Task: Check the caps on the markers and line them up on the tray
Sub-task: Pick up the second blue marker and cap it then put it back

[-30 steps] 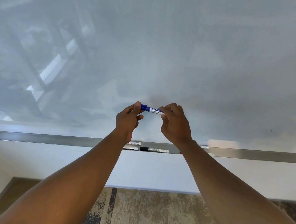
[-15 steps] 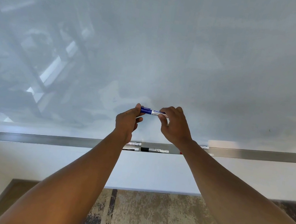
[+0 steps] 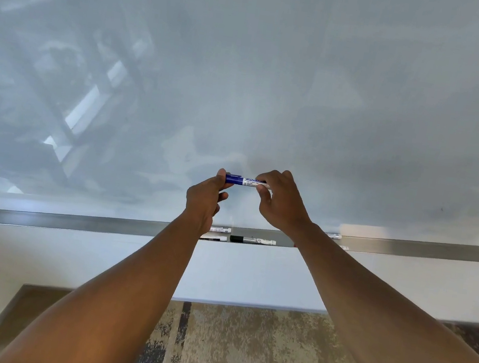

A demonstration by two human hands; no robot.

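A blue marker (image 3: pixel 243 181) with a blue cap on its left end is held level in front of the whiteboard. My left hand (image 3: pixel 203 201) pinches the capped end. My right hand (image 3: pixel 280 201) grips the white barrel end. Below them runs the metal marker tray (image 3: pixel 101 224). On it lie a black-capped marker (image 3: pixel 252 240) and two more markers (image 3: pixel 218 229) partly behind my left wrist. Another marker (image 3: pixel 333 235) shows just beyond my right wrist.
The glossy whiteboard (image 3: pixel 309 83) fills the upper view and reflects ceiling lights. Under the tray is a white wall band (image 3: pixel 249 276), then patterned carpet (image 3: pixel 252 354). A wood-toned edge (image 3: pixel 4 314) stands at the lower left.
Both hands and the marker have dropped slightly. The left thumb now covers the end of the cap, and the hands sit closer together on the marker.
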